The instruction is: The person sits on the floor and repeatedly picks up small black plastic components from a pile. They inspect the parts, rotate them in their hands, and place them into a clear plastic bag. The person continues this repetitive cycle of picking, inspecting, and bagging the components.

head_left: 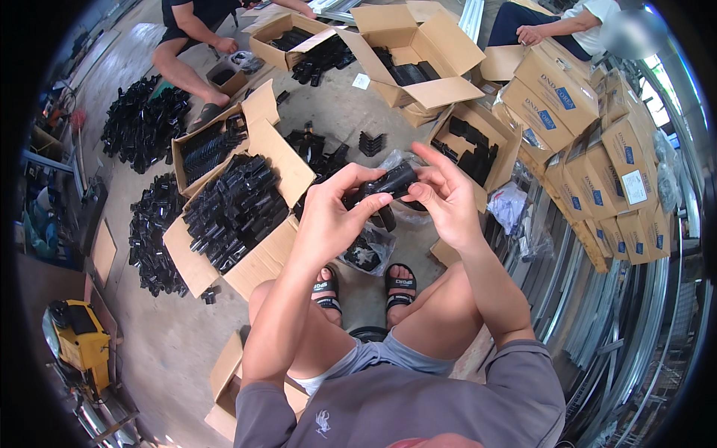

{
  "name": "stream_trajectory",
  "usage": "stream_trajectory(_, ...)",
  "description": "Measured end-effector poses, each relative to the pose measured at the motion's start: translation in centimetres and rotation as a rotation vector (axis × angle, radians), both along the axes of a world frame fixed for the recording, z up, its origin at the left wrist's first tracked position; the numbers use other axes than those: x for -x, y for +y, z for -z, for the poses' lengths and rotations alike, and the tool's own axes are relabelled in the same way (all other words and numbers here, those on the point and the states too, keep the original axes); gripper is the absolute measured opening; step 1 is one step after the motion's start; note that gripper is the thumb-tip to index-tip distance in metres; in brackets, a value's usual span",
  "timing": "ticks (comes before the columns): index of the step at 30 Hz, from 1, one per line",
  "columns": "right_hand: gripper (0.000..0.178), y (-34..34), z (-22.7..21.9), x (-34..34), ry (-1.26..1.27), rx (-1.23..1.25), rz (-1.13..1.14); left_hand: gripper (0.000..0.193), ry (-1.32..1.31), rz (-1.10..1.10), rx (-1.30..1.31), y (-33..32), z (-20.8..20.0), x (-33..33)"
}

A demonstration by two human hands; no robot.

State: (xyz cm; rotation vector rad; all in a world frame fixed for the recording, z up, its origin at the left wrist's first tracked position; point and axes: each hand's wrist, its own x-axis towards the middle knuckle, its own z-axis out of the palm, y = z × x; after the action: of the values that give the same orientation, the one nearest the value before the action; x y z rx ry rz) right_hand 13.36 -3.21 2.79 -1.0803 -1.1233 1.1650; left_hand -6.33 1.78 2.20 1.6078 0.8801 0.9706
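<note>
In front of my knees, a short black angled part (pixel 396 181) with a glossy surface is held up between both hands. My left hand (pixel 336 205) is closed around its left end, thumb along the near side. At the other end, the thumb and fingers of my right hand (pixel 449 200) pinch it, with one finger raised. Just below my hands, a clear plastic bag (pixel 382 250) with small black pieces lies on the floor near my feet. A small stack of black angled parts (pixel 372 143) sits just beyond.
An open carton (pixel 258 265) heaped with black parts stands at my left, beside loose piles (pixel 146 123). Another open carton (pixel 510 153) is ahead on the right. Closed cartons (pixel 549 101) are stacked on a wooden pallet (pixel 590 243), with metal profiles (pixel 620 313) alongside. Two people sit at the far side.
</note>
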Motion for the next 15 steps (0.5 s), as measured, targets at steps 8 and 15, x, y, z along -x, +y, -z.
stream_trajectory(8,0.063,-0.9,0.0,-1.0,-0.020,-0.013,0.015,0.038,0.010,0.045,0.044,-0.2,-0.9,0.0)
stream_trajectory(15,0.054,-1.2,0.1,-0.9,0.026,-0.031,0.040,0.042,0.025,0.094,-0.038,-0.6,-1.2,-0.6)
